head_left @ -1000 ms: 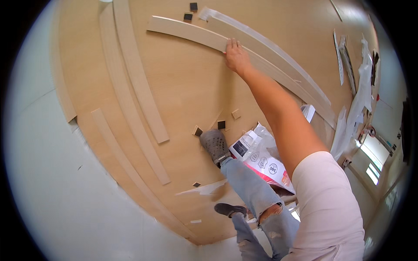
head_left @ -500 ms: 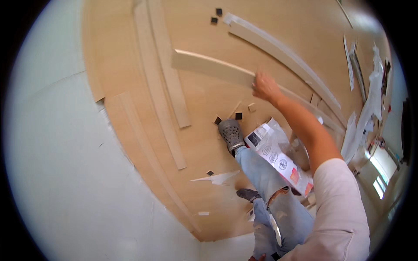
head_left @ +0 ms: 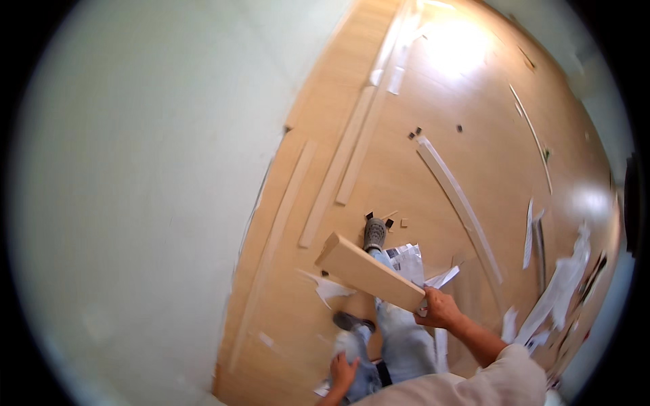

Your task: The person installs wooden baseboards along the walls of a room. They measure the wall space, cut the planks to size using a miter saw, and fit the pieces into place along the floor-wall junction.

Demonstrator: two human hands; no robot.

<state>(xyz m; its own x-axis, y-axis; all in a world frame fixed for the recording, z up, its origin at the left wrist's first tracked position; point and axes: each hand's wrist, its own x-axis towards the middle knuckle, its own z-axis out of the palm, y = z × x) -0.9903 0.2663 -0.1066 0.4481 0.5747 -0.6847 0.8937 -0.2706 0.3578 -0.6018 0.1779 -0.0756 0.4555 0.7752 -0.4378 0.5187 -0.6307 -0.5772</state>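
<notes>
A pale wood-coloured baseboard strip [head_left: 372, 272] is raised off the floor, slanting in front of my legs. My right hand [head_left: 440, 308] grips it at its near right end, fingers wrapped round the edge. Low in the picture, my left hand [head_left: 343, 371] rests by my left leg, its fingers laid out with nothing visible in them. Beneath the strip lies a printed plastic package [head_left: 406, 260], partly covered by the strip and my leg. My grey clog [head_left: 374, 233] stands on the floor just beyond it.
Long strips [head_left: 338, 166] lie along the wall [head_left: 156, 203] at left. Another strip with a white edge [head_left: 464, 206] lies to the right. Small dark squares [head_left: 414, 133] and torn white wrapping [head_left: 558, 291] are scattered on the wood-look floor [head_left: 399, 176].
My right hand has drawn the strip back toward my body and lifted it. The view has turned, showing more wall and far floor. My left hand has come further into view.
</notes>
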